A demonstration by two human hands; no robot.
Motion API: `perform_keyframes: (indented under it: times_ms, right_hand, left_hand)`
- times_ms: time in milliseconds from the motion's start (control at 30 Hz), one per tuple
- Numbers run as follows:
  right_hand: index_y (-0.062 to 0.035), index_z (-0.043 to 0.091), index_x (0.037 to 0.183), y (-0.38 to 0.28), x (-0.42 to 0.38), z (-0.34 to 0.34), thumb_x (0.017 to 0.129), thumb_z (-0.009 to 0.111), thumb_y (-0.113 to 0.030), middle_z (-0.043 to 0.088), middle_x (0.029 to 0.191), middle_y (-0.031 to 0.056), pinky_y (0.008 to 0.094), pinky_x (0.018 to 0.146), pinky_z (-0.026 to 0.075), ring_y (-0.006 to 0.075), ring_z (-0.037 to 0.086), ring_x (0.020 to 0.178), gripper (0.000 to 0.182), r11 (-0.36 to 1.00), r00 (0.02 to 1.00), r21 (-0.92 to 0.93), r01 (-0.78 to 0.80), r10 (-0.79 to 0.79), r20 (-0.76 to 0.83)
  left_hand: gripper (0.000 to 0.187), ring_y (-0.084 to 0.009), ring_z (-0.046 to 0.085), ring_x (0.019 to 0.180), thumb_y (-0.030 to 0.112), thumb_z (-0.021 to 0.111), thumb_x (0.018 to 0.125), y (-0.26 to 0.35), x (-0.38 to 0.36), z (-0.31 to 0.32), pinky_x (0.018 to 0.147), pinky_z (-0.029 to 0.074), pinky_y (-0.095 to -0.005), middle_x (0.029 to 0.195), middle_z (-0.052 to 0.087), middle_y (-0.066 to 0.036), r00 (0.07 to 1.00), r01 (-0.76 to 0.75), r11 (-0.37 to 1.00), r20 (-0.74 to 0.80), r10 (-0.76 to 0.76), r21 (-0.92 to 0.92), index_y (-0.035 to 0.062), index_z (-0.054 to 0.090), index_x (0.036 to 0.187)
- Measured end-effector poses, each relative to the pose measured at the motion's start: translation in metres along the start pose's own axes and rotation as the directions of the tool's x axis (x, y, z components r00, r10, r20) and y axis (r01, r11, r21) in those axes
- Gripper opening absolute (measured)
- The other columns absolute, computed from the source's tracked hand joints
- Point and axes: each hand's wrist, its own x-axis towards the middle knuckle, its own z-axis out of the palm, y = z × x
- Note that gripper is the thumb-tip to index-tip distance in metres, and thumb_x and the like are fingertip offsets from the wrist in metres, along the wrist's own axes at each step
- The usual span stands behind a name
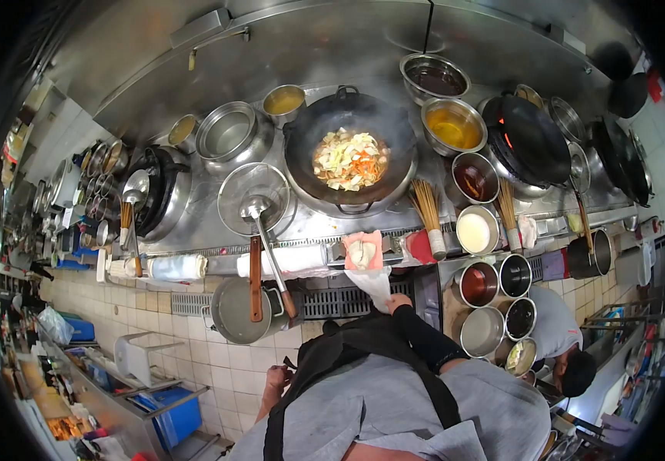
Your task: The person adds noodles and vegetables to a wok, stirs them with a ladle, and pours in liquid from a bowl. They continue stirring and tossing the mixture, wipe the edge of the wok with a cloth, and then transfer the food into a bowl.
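My right hand is at the stove's front edge, its fingers closed on the lower end of a white cloth. Above that cloth lies a pink cloth with a whitish bundle on it. Low beside the black apron, my left hand is curled at a small dark piece that I cannot make out. A black wok on the burner holds chopped cabbage and carrot strips, with steam rising. Left of it, a ladle rests across a wire strainer, handles pointing towards me.
Pots of oil, red sauce and white liquid stand on the right, near a bamboo brush. A large pot sits below the counter's front. Another person bends down at the right. A white stool stands left.
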Motion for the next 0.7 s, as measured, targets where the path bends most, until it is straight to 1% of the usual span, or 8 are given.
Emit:
perform_keyframes:
  times_ms: [100, 133, 233, 300, 367, 500, 600, 700]
  right_hand:
    - [-0.0101, 0.072, 0.105, 0.01, -0.003, 0.001, 0.078, 0.071, -0.028, 0.069, 0.101, 0.0158, 0.0417, 0.089, 0.05, 0.0331, 0.063, 0.104, 0.033, 0.996, 0.949, -0.081, -0.024, -0.003, -0.315]
    - [-0.0048, 0.069, 0.104, 0.007, -0.005, -0.01, 0.081, 0.069, -0.029, 0.068, 0.1, 0.0191, 0.0447, 0.088, 0.05, 0.0366, 0.063, 0.102, 0.034, 1.0, 0.951, -0.017, -0.001, -0.004, -0.308]
    - [-0.0021, 0.064, 0.104, -0.01, -0.002, -0.027, 0.087, 0.063, -0.029, 0.066, 0.104, 0.0231, 0.05, 0.087, 0.049, 0.0414, 0.062, 0.1, 0.032, 0.978, 0.958, 0.062, -0.2, 0.208, -0.196]
    - [0.0012, 0.061, 0.101, -0.017, -0.005, -0.027, 0.091, 0.058, -0.032, 0.066, 0.098, 0.0269, 0.0504, 0.085, 0.048, 0.0449, 0.061, 0.098, 0.034, 0.985, 0.969, 0.103, -0.135, 0.153, -0.192]
    - [0.002, 0.065, 0.094, -0.017, 0.0, -0.018, 0.091, 0.058, -0.032, 0.066, 0.093, 0.0274, 0.048, 0.082, 0.049, 0.0457, 0.062, 0.095, 0.035, 0.997, 0.977, 0.041, -0.061, 0.068, -0.201]
    - [0.0008, 0.069, 0.093, -0.037, -0.005, -0.024, 0.087, 0.063, -0.041, 0.067, 0.091, 0.0259, 0.0448, 0.083, 0.05, 0.0425, 0.064, 0.093, 0.043, 0.988, 0.998, 0.144, 0.061, -0.062, 0.002]
    - [-0.0021, 0.072, 0.103, -0.047, -0.017, -0.028, 0.078, 0.072, -0.045, 0.07, 0.095, 0.0228, 0.0421, 0.086, 0.05, 0.0395, 0.067, 0.092, 0.049, 0.859, 0.989, 0.512, -0.02, -0.059, 0.138]
    - [0.0009, 0.07, 0.105, -0.035, -0.007, -0.017, 0.068, 0.082, -0.038, 0.072, 0.095, 0.0176, 0.0393, 0.086, 0.05, 0.0322, 0.068, 0.095, 0.055, 0.894, 0.948, 0.439, -0.093, -0.056, 0.314]
  left_hand:
    - [0.02, -0.0237, 0.064, 0.071, 0.014, 0.057, 0.093, 0.006, -0.007, 0.003, 0.059, 0.053, -0.0371, 0.081, 0.064, -0.013, 0.999, 0.048, 0.999, -0.002, -0.048, -0.015, -0.0009, 0.054, 0.106]
    - [0.02, -0.0237, 0.064, 0.072, 0.014, 0.057, 0.093, 0.005, -0.009, 0.005, 0.059, 0.053, -0.037, 0.081, 0.064, -0.013, 0.998, 0.071, 0.997, -0.002, -0.071, -0.02, -0.0008, 0.054, 0.106]
    - [0.02, -0.0235, 0.064, 0.072, 0.015, 0.056, 0.093, 0.015, -0.02, 0.008, 0.059, 0.052, -0.0367, 0.08, 0.064, -0.013, 0.993, 0.12, 0.993, -0.009, -0.12, -0.023, -0.0006, 0.054, 0.107]
    - [0.02, -0.0236, 0.064, 0.071, 0.015, 0.056, 0.093, 0.017, -0.023, 0.008, 0.058, 0.052, -0.0355, 0.08, 0.064, -0.013, 0.992, 0.124, 0.992, -0.006, -0.124, -0.025, -0.0007, 0.055, 0.106]
    - [0.019, -0.024, 0.064, 0.07, 0.014, 0.056, 0.094, -0.003, -0.016, 0.002, 0.057, 0.052, -0.0346, 0.08, 0.064, -0.013, 0.999, -0.014, 0.998, 0.053, 0.011, 0.054, -0.0008, 0.054, 0.106]
    - [0.018, -0.025, 0.064, 0.069, 0.014, 0.056, 0.094, -0.048, 0.015, -0.012, 0.056, 0.053, -0.0353, 0.078, 0.063, -0.012, 0.957, -0.266, 0.946, 0.172, 0.235, 0.185, -0.001, 0.054, 0.105]
    - [0.018, -0.0257, 0.064, 0.069, 0.013, 0.055, 0.094, -0.037, 0.016, -0.007, 0.057, 0.055, -0.038, 0.078, 0.063, -0.013, 0.973, -0.224, 0.957, 0.102, 0.208, 0.182, -0.0014, 0.053, 0.104]
    - [0.017, -0.0263, 0.065, 0.069, 0.012, 0.055, 0.094, -0.02, 0.006, 0.001, 0.058, 0.056, -0.04, 0.078, 0.063, -0.014, 0.988, -0.151, 0.979, 0.048, 0.146, 0.137, -0.0018, 0.053, 0.103]
